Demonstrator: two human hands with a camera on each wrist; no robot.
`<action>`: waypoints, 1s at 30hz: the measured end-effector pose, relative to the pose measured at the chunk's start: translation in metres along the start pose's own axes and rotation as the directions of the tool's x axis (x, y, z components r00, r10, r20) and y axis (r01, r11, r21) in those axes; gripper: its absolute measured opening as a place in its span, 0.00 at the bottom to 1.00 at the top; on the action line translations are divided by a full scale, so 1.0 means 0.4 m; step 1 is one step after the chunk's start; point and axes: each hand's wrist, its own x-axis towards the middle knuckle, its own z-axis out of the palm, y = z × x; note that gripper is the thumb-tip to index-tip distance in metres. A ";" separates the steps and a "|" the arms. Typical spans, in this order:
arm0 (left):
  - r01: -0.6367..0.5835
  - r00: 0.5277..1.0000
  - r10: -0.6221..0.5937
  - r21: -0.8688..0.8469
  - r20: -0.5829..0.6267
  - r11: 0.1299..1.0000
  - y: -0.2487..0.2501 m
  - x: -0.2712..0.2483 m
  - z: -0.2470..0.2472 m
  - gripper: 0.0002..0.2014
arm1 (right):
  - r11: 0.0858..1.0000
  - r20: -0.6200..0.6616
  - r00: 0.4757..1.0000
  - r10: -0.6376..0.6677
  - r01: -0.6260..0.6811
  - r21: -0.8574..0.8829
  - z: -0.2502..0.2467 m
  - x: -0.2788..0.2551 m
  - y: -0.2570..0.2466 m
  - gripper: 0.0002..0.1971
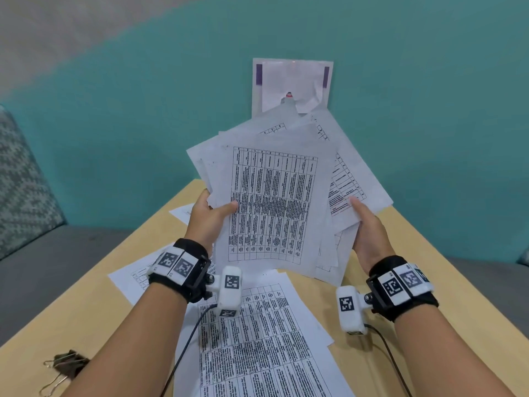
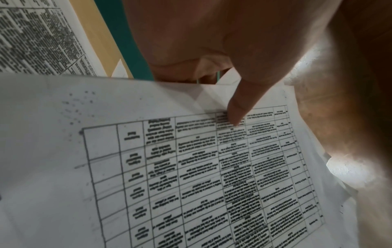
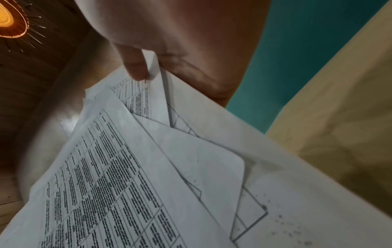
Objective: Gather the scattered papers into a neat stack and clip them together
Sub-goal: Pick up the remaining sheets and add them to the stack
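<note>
- Print on every sheet is a ruled table packed w/ tiny black text; I can't read a word in any view, too blurred. No brand or label legible.
- My left hand (image 1: 210,216) pinches the fanned bundle of papers (image 1: 274,202) at its left edge, thumb on the top sheet, fingers behind.
- My right hand (image 1: 369,227) grips the bundle's right edge, thumb on front, rest of the fingers hidden behind.
- Bundle is held up above the table (image 1: 415,253), sheets askew, not squared; exact count I can't tell.
- Loose sheets (image 1: 257,339) on the table: at least 3 that I can see.
- Binder clips (image 1: 64,368) at near-left table corner: approx 2, overlapping, hard to count.
- Wrist markers: b/w square codes, no text.
</note>
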 end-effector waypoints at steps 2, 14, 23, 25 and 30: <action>-0.013 1.000 0.013 -0.008 0.009 1.000 0.006 -0.004 0.003 0.25 | 0.998 -0.012 1.000 0.006 -0.006 0.054 -0.004 0.006 0.001 0.17; -0.048 0.998 0.048 0.004 -0.049 0.999 0.022 -0.004 0.000 0.24 | 0.992 -0.065 0.994 -0.084 0.077 -0.100 -0.010 0.012 0.005 0.16; 0.012 0.994 -0.031 -0.187 -0.103 0.982 0.023 -0.006 -0.004 0.06 | 0.989 -0.106 0.991 -0.080 0.066 -0.130 0.001 0.004 0.004 0.23; 0.001 0.993 -0.023 -0.184 -0.113 0.983 0.027 -0.009 -0.003 0.10 | 0.991 -0.101 0.992 -0.080 0.068 -0.114 -0.001 0.005 0.007 0.22; 0.000 0.995 -0.014 -0.141 -0.103 0.990 0.028 -0.014 -0.001 0.11 | 0.998 -0.116 0.993 -0.021 0.014 -0.063 -0.003 0.002 -0.002 0.10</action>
